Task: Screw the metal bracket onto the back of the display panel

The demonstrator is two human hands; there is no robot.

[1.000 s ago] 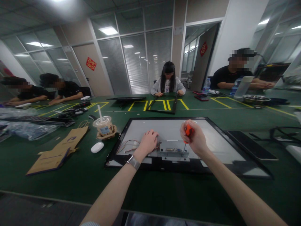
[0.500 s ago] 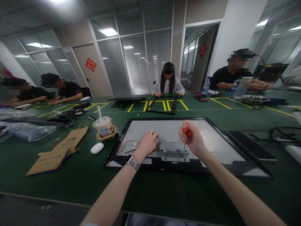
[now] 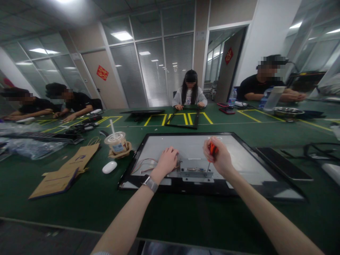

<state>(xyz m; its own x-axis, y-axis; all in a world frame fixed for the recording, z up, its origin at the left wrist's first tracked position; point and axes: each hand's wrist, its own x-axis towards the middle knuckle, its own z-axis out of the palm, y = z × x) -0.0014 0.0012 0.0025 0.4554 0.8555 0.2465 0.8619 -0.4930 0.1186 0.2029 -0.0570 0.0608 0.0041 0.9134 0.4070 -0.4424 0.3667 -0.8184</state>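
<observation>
While right hand (image 3: 221, 156) grips orange screwdriver (image 3: 213, 148) at metal bracket (image 3: 192, 164) | left hand (image 3: 168, 160) lies alongside | left grip: cannot tell

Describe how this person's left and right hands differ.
The right hand curls around an orange screwdriver; the left hand is palm-down beside the metal bracket, with no tool visible. The left has a watch at its wrist; the right has none. Both are over the flat panel.

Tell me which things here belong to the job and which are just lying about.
Seemingly the job's:
orange screwdriver, in the right hand
metal bracket
large panel underneath

Apparently just lying about:
drink cup
white mouse
brown paper bag
</observation>
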